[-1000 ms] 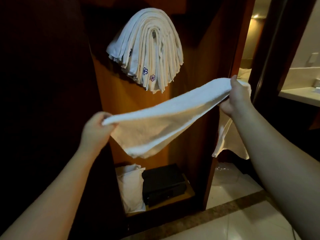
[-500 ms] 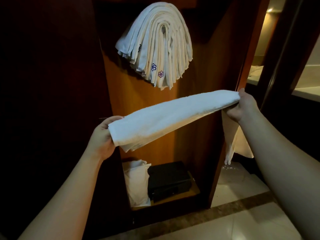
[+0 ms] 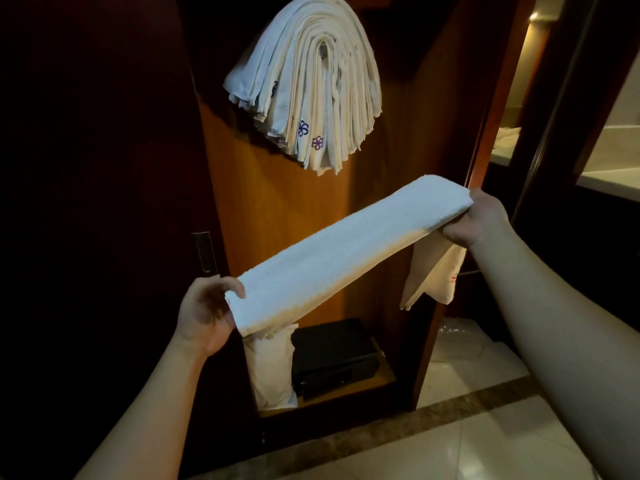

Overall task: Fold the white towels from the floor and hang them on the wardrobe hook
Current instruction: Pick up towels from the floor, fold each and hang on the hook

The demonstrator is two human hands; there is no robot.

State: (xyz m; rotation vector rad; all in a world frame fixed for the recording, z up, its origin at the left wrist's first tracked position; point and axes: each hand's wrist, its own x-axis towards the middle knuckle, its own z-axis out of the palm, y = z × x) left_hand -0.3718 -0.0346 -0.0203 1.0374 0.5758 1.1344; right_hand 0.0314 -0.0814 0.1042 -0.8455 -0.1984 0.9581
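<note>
A white towel (image 3: pixel 346 251), folded into a long narrow strip, stretches slanted in front of the open wardrobe. My left hand (image 3: pixel 204 313) grips its lower left end and my right hand (image 3: pixel 474 220) grips its upper right end. A loose part of the towel hangs down below my right hand. High inside the wardrobe, a thick bundle of folded white towels (image 3: pixel 311 84) with purple flower marks drapes over a hook (image 3: pixel 323 51) that barely shows at the bundle's core.
The wardrobe's bottom shelf holds a black safe (image 3: pixel 334 355) and a white bag (image 3: pixel 272 368). A dark wardrobe door (image 3: pixel 104 202) stands at the left. Pale floor tiles (image 3: pixel 485 441) lie at the lower right, with crumpled clear plastic (image 3: pixel 460 341) by the wardrobe's side.
The hanging half of the towel has been brought up, so the towel is now a flat narrow strip. Both hands have dropped lower in the view.
</note>
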